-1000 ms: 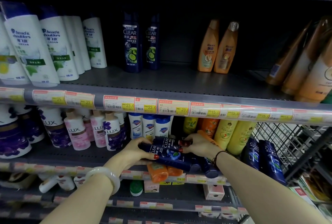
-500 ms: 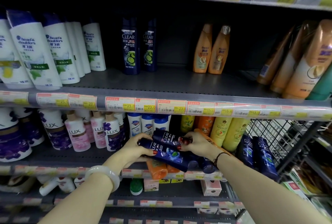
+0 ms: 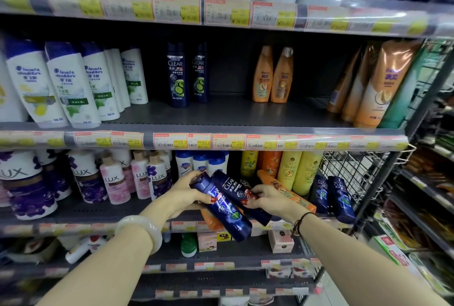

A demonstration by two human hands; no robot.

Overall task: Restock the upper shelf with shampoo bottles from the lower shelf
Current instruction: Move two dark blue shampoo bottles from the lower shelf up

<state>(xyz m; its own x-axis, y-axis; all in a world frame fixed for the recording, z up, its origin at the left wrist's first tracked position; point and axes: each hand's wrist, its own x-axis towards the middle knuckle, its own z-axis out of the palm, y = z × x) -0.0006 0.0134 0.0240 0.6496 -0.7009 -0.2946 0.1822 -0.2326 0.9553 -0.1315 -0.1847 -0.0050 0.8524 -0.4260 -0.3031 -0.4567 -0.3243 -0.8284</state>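
My left hand [image 3: 184, 194] grips a dark blue Clear shampoo bottle [image 3: 222, 207], tilted with its cap end up-left, in front of the lower shelf [image 3: 81, 217]. My right hand [image 3: 270, 198] holds a second dark blue Clear bottle [image 3: 242, 194] right beside the first; the two bottles touch. On the upper shelf [image 3: 221, 115] stand two upright Clear bottles [image 3: 178, 76] with bare shelf around them. Two more Clear bottles [image 3: 340, 198] stand at the lower shelf's right end.
White Head & Shoulders bottles [image 3: 71, 84] fill the upper shelf's left; orange bottles [image 3: 272, 74] and orange tubes [image 3: 373, 84] stand to the right. Lux bottles [image 3: 115, 178], yellow bottles [image 3: 297, 170] and fallen orange bottles [image 3: 290, 192] crowd the lower shelf. A wire basket [image 3: 356, 173] hangs at the right.
Both hands have lifted the two Clear bottles slightly off the lower shelf and tilted them more upright. The camera has tipped upward, showing more of the shelves above.
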